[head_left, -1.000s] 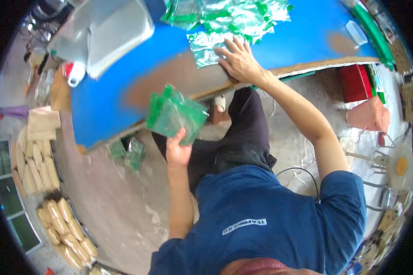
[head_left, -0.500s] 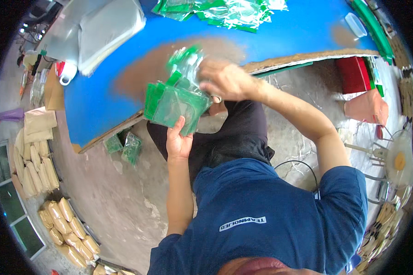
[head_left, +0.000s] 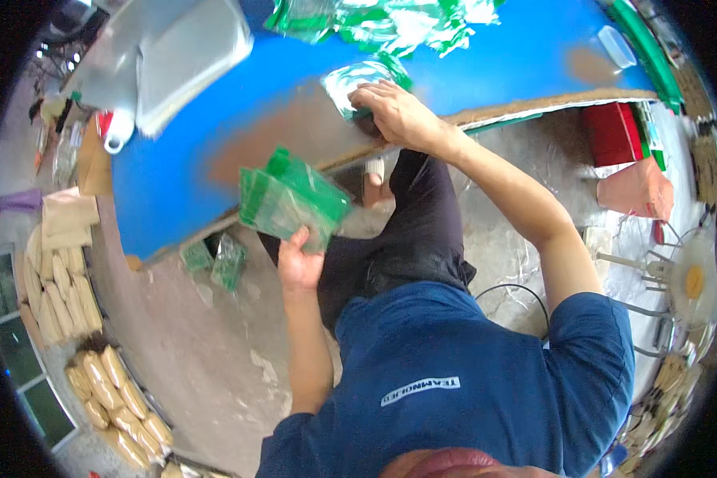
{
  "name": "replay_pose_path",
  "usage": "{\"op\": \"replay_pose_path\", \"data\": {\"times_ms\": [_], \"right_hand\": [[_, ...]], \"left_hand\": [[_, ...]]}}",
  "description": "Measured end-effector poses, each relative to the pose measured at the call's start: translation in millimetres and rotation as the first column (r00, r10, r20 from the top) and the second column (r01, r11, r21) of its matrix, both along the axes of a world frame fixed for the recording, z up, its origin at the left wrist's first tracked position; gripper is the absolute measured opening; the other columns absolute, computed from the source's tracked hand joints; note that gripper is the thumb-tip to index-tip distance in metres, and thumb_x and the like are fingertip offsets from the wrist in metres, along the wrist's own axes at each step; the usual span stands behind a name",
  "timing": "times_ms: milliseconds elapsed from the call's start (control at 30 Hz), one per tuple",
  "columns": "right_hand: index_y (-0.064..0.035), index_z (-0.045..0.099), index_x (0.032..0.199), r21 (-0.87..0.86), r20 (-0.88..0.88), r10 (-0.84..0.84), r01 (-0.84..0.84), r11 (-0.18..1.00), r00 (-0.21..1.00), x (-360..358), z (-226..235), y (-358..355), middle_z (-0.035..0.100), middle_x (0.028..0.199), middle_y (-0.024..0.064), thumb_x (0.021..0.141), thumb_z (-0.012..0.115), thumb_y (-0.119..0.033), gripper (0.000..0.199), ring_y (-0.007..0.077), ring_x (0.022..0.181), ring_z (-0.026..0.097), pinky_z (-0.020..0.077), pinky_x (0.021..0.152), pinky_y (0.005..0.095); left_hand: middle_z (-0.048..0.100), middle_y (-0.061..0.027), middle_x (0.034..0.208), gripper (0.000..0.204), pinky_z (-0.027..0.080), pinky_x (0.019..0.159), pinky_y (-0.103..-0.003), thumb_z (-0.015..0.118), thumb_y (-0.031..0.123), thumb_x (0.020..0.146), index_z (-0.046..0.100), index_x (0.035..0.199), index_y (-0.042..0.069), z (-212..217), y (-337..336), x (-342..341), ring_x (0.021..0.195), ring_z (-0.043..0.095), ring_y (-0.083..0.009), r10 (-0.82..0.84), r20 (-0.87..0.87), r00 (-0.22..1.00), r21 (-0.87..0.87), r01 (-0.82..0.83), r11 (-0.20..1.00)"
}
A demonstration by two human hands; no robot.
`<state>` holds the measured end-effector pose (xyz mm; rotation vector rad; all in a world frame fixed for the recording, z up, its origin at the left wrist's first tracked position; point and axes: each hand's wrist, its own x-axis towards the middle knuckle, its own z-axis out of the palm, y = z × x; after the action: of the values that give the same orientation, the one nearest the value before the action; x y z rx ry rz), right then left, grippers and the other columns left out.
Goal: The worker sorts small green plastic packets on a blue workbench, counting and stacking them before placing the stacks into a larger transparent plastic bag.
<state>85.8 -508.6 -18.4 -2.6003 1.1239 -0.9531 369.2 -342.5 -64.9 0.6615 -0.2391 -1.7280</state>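
Note:
My left hand (head_left: 300, 268) is closed on a fanned stack of flat green plastic packets (head_left: 299, 195), held over my lap by the table's front edge. The thumb lies on top of the stack, and the fingers beneath are hidden. At the edge of the blue table, my right hand (head_left: 402, 118) has curled fingers on a shiny clear and green plastic packet (head_left: 349, 82). That packet reaches away from me across the tabletop, slightly blurred. Farther back lies a loose heap of similar green and clear packets (head_left: 390, 22).
A pile of clear plastic sheets (head_left: 191, 60) lies at the table's far left, near a white and red bottle (head_left: 118, 131). A small clear tray (head_left: 617, 46) sits at the far right. Two green packets (head_left: 229, 261) lie on the floor. A red bin (head_left: 612, 134) stands right.
My right hand has moved away from the stack, up onto the table edge, with a packet under its fingers. My left hand has shifted slightly left and tilted the stack.

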Motion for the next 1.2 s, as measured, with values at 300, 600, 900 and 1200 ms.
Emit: {"op": "replay_pose_path", "data": {"times_ms": [300, 600, 900, 1200], "right_hand": [[-0.0058, 0.065, 0.116, 0.267, 0.259, -0.421, 0.355, 0.896, 0.869, 16, 24, -33, 0.069, 0.103, 0.0168, 0.095, 0.053, -0.023, 0.029, 0.0322, 0.1, 0.065, 0.0504, 0.087, 0.0405], [0.0023, 0.058, 0.103, 0.117, 0.059, -0.01, 0.003, 0.993, 0.998, 5, 9, 30, 0.06, 0.115, 0.0238, 0.092, 0.063, -0.029, 0.033, 0.0425, 0.108, 0.057, 0.0459, 0.092, 0.0474], [0.0026, 0.059, 0.124, -0.139, -0.092, -0.727, 0.714, 0.686, 0.68, -60, -6, -69, 0.056, 0.126, 0.0292, 0.095, 0.053, -0.056, 0.065, 0.0422, 0.116, 0.055, 0.0458, 0.095, 0.048], [0.0032, 0.058, 0.11, 0.235, 0.176, 0.039, -0.08, 0.969, 0.984, 14, 16, 45, 0.062, 0.11, 0.0238, 0.094, 0.061, -0.029, 0.036, 0.0409, 0.103, 0.06, 0.0489, 0.088, 0.0463]], "left_hand": [[0.057, -0.01, 0.132, 0.053, 0.045, 0.105, -0.042, 0.065, 0.001, 0.088, 0.046, 0.138, 0.001, 9, -21, -27, 0.121, 0.056, -0.0249, -0.058, 0.117, 0.991, 0.01, 0.057, 0.998], [0.054, -0.0103, 0.137, 0.055, 0.04, 0.112, -0.045, 0.059, -0.005, 0.089, 0.044, 0.141, 0.004, 0, -15, -24, 0.128, 0.051, -0.0269, -0.066, -0.077, 0.995, 0.004, 0.066, 0.998], [0.053, -0.0106, 0.138, 0.057, 0.04, 0.111, -0.046, 0.059, 0.0, 0.088, 0.043, 0.142, 0.004, -7, -15, -24, 0.128, 0.051, -0.0276, -0.136, -0.056, 0.989, 0.044, 0.138, 0.989], [0.054, -0.0094, 0.138, 0.061, 0.04, 0.112, -0.047, 0.066, 0.002, 0.085, 0.043, 0.142, 0.004, -8, -8, -9, 0.129, 0.051, -0.0276, -0.07, -0.054, 0.996, 0.021, 0.071, 0.997]]}}
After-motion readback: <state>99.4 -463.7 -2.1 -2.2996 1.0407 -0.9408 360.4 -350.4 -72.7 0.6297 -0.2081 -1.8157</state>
